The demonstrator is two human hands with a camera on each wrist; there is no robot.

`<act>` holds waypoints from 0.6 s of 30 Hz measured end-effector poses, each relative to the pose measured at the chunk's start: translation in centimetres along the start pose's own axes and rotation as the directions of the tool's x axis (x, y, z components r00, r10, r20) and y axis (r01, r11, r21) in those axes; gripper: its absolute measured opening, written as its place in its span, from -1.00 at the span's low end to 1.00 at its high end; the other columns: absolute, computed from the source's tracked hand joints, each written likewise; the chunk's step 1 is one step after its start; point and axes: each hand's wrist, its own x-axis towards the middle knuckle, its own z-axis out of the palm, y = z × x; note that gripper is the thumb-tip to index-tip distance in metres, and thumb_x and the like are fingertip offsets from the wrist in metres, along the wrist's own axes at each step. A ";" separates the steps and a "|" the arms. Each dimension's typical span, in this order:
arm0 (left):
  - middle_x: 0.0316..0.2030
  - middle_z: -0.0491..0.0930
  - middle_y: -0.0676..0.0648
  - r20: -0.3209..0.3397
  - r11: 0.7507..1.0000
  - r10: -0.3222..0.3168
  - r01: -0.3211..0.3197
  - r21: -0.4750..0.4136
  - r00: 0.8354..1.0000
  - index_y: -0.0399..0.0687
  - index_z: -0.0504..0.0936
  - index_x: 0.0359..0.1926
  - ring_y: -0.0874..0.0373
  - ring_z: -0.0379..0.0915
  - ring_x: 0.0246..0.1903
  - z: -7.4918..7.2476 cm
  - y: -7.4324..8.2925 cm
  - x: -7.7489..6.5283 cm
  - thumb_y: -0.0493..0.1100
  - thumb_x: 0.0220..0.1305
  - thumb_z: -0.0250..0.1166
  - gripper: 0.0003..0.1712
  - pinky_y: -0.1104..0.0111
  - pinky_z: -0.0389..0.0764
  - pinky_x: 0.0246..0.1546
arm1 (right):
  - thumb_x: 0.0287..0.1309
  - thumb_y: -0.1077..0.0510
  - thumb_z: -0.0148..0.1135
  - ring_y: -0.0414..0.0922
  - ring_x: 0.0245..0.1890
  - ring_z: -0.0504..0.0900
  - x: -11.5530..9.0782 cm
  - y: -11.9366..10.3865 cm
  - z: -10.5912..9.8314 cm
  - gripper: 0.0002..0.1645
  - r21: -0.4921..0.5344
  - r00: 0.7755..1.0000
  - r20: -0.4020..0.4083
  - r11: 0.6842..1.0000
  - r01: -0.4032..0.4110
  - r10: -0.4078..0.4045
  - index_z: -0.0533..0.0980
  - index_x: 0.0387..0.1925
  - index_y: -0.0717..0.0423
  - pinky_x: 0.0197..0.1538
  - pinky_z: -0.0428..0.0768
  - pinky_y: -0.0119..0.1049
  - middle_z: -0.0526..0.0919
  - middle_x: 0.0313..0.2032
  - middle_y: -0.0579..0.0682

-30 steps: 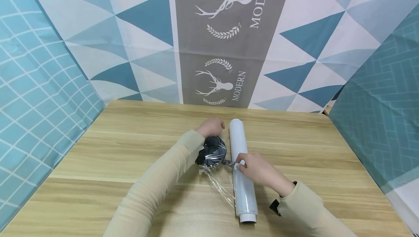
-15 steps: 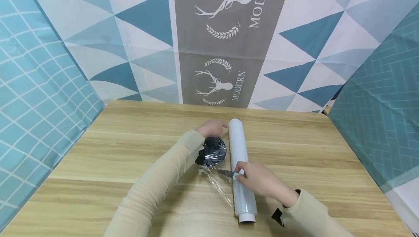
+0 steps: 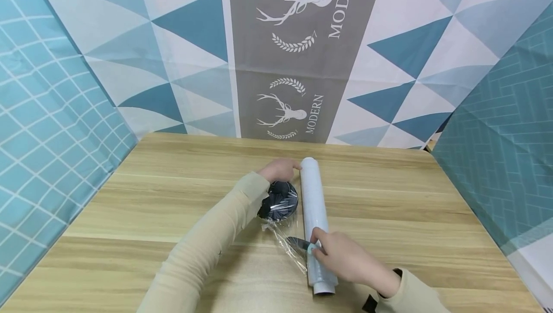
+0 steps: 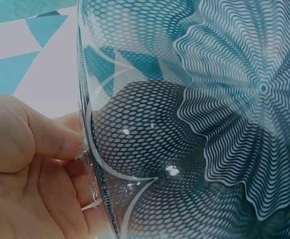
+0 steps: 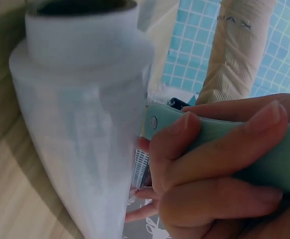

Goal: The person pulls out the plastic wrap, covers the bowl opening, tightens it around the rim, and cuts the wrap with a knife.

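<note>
My right hand (image 3: 341, 255) grips a knife by its mint-green handle (image 5: 279, 154). Its dark blade (image 3: 298, 243) points left, over the trailing plastic wrap (image 3: 285, 246). Beneath the handle lies a long roll of plastic wrap (image 3: 314, 202), its core (image 5: 80, 27) showing at the near end. A dark bowl (image 3: 280, 202) with a pale net-and-flower pattern (image 4: 145, 124) stands left of the roll, under clear wrap. Beyond it, my left hand (image 3: 280, 169) stretches its index finger to the roll's far end. In the left wrist view its other fingers meet the wrapped edge; whether they pinch wrap is unclear.
A pale wooden table (image 3: 181, 193) bears everything. Patterned cloth (image 3: 289, 63) stands behind its far edge, with a blue-tiled sheet (image 3: 52, 121) at left and a teal one (image 3: 501, 169) at right. My left sleeve (image 3: 211, 250) crosses left of the bowl.
My right hand has drawn the knife toward the near end of the roll, away from the bowl. The left index finger has straightened to the roll. The bowl stays put.
</note>
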 end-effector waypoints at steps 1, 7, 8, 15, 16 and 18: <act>0.18 0.38 0.19 0.018 1.000 -0.010 0.010 -0.020 1.000 0.36 0.39 0.18 0.24 0.33 -0.13 -0.1 0.1 -0.1 -0.36 0.00 -0.07 -0.27 0.39 0.40 -0.31 | 0.17 0.16 0.05 -0.29 -0.74 0.32 -0.2 -0.1 0.1 -0.94 0.002 1.000 0.002 1.000 0.000 0.000 0.37 -0.33 0.05 -0.71 0.30 -0.40 0.34 -0.71 -0.15; 0.16 0.42 0.11 0.032 0.997 0.001 0.002 -0.080 0.999 0.17 0.43 0.17 0.21 0.35 -0.22 -3.9 3.6 -4.6 -0.41 -0.06 -0.06 -0.28 0.41 0.39 -0.43 | 0.18 0.12 0.07 -0.34 -0.77 0.25 -1.2 -0.3 0.7 -0.93 0.010 0.999 0.032 1.000 0.028 -0.028 0.35 -0.34 0.00 -0.74 0.25 -0.43 0.29 -0.74 -0.22; 0.15 0.43 0.08 0.030 0.997 0.000 0.002 -0.072 1.000 0.15 0.44 0.16 0.19 0.34 -0.24 -4.7 4.5 -5.6 -0.41 -0.08 -0.07 -0.28 0.43 0.38 -0.43 | 0.18 0.12 0.07 -0.34 -0.77 0.24 -1.3 -0.3 0.8 -0.93 0.009 0.999 0.034 0.999 0.036 -0.036 0.35 -0.34 -0.01 -0.75 0.25 -0.44 0.29 -0.74 -0.23; 0.21 0.36 -0.01 0.112 0.988 -0.085 0.098 -0.116 0.990 0.00 0.38 0.22 0.13 0.35 -0.11 -9.8 9.6 -11.3 -0.48 0.03 -0.04 -0.32 0.39 0.43 -0.25 | 0.17 0.06 0.09 -0.37 -0.75 0.21 -2.2 -0.6 1.4 -0.90 0.001 0.996 0.076 0.999 0.046 -0.046 0.36 -0.34 -0.05 -0.72 0.23 -0.47 0.31 -0.71 -0.26; 0.21 0.36 -0.02 0.106 0.989 -0.083 0.094 -0.112 0.991 -0.01 0.38 0.22 0.12 0.35 -0.12 -9.9 9.8 -11.5 -0.48 0.01 -0.02 -0.32 0.41 0.42 -0.27 | 0.17 0.05 0.09 -0.37 -0.76 0.21 -2.2 -0.6 1.5 -0.89 0.005 0.996 0.081 0.999 0.045 -0.045 0.36 -0.35 -0.05 -0.72 0.23 -0.48 0.31 -0.71 -0.27; 0.21 0.36 -0.03 0.099 0.992 -0.076 0.086 -0.096 0.992 -0.02 0.37 0.22 0.13 0.35 -0.14 -10.0 9.9 -11.8 -0.47 0.00 0.01 -0.32 0.43 0.39 -0.31 | 0.18 0.06 0.09 -0.38 -0.76 0.21 -2.4 -0.6 1.7 -0.89 0.020 0.996 0.081 0.999 0.043 -0.045 0.35 -0.35 -0.03 -0.73 0.24 -0.49 0.31 -0.71 -0.27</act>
